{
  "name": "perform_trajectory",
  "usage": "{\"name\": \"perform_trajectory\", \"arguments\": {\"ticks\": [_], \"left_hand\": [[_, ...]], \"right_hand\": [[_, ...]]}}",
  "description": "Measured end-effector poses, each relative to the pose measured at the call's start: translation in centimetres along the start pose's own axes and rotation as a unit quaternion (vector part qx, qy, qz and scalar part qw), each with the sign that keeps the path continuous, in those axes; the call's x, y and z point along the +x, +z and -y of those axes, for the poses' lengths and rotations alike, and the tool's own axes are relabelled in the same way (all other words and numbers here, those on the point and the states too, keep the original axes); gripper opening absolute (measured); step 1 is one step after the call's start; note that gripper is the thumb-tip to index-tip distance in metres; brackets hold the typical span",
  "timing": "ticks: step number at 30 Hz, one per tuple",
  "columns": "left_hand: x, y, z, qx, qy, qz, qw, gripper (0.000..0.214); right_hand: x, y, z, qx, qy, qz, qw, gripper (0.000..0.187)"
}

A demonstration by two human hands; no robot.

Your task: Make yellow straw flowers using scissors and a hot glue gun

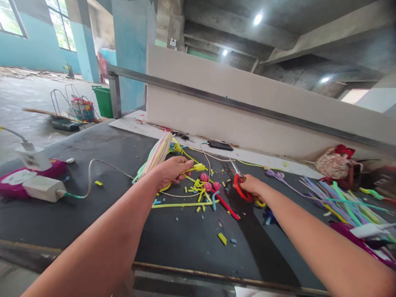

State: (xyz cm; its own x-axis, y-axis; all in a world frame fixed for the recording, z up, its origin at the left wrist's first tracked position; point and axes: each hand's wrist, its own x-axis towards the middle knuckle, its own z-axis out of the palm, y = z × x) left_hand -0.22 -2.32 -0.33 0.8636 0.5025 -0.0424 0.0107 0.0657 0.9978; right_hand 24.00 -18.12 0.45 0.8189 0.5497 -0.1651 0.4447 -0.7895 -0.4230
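Note:
My left hand [172, 171] is closed in a pinch on a yellow pipe cleaner [199, 167], whose bunched end sticks out to the right. Red-handled scissors [239, 188] are in my right hand [255, 186], their metal blades pointing up and away; I cannot tell how far the blades are apart. Between the hands lie several short yellow cut pieces [199, 183], pink curled balls [208, 186], a red stem [229, 207] and a light blue bent stem [214, 200]. A bundle of long pale pipe cleaners [157, 152] rests just behind my left hand.
On the left are a purple power strip [7, 185] and white chargers [44, 188] with a cable. A phone [220, 145] lies near the white back panel [248, 107]. More pipe cleaners [341, 199] and a red-and-white pouch [333, 163] are at the right.

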Motion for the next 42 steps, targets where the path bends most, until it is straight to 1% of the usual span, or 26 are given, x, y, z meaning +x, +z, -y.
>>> {"name": "perform_trajectory", "arguments": {"ticks": [2, 3, 5, 7, 9, 11, 13, 16, 18, 20, 22, 25, 28, 32, 36, 39, 42], "left_hand": [[0.2, -0.2, 0.1, -0.002, -0.007, 0.003, 1.000, 0.028], [0.3, -0.4, 0.2, -0.001, -0.008, 0.003, 1.000, 0.027], [0.3, -0.7, 0.1, 0.002, -0.005, -0.006, 1.000, 0.025], [0.4, -0.9, 0.0, 0.002, 0.008, -0.025, 1.000, 0.025], [0.4, -1.0, 0.0, -0.009, 0.025, -0.037, 0.999, 0.024], [0.5, -1.1, -0.1, -0.026, 0.042, -0.044, 0.998, 0.021], [0.5, -1.1, 0.0, -0.038, 0.056, -0.057, 0.996, 0.019], [0.6, -0.9, 0.0, -0.056, 0.068, -0.071, 0.994, 0.017], [0.6, -0.7, 0.0, -0.078, 0.071, -0.066, 0.992, 0.016], [0.6, -0.5, 0.0, -0.094, 0.075, -0.062, 0.991, 0.015], [0.7, -0.4, 0.1, -0.098, 0.085, -0.059, 0.990, 0.015], [0.8, -0.3, 0.5, -0.093, 0.108, -0.045, 0.989, 0.016], [0.9, 0.2, 0.9, -0.104, 0.093, -0.034, 0.990, 0.019], [1.1, 2.0, 1.0, -0.108, 0.061, -0.036, 0.992, 0.019], [1.2, 4.5, 0.8, -0.109, 0.047, -0.039, 0.992, 0.017], [1.2, 6.1, 0.6, -0.112, 0.043, -0.036, 0.992, 0.017], [1.2, 7.4, 0.5, -0.118, 0.043, -0.032, 0.992, 0.016]], "right_hand": [[0.7, -0.3, 0.3, -0.063, -0.016, 0.005, 0.998, 0.030], [0.9, -0.6, 0.8, -0.090, -0.036, 0.000, 0.995, 0.030], [0.9, -0.9, 2.3, -0.131, -0.092, -0.014, 0.987, 0.028], [0.3, -0.5, 4.2, -0.159, -0.160, -0.026, 0.974, 0.023], [-0.8, 0.9, 6.2, -0.173, -0.232, -0.024, 0.957, 0.019], [-2.0, 2.7, 7.8, -0.179, -0.293, -0.008, 0.939, 0.021], [-2.9, 4.4, 8.9, -0.195, -0.318, 0.011, 0.928, 0.019], [-3.2, 5.9, 9.5, -0.217, -0.313, 0.027, 0.924, 0.013], [-2.9, 6.2, 9.5, -0.213, -0.305, 0.033, 0.928, 0.012], [-2.7, 6.3, 9.3, -0.186, -0.298, 0.036, 0.936, 0.013], [-2.8, 6.2, 8.9, -0.133, -0.293, 0.039, 0.946, 0.008], [-3.6, 5.9, 7.8, -0.013, -0.293, 0.054, 0.954, 0.005], [-4.9, 5.4, 6.4, 0.117, -0.295, 0.061, 0.946, 0.006], [-6.5, 4.9, 4.8, 0.233, -0.288, 0.039, 0.928, 0.007], [-7.3, 4.9, 3.2, 0.276, -0.269, -0.004, 0.923, 0.007], [-7.5, 4.9, 2.1, 0.279, -0.264, -0.030, 0.923, 0.006], [-7.8, 4.4, 1.3, 0.269, -0.258, -0.043, 0.927, 0.013]]}}
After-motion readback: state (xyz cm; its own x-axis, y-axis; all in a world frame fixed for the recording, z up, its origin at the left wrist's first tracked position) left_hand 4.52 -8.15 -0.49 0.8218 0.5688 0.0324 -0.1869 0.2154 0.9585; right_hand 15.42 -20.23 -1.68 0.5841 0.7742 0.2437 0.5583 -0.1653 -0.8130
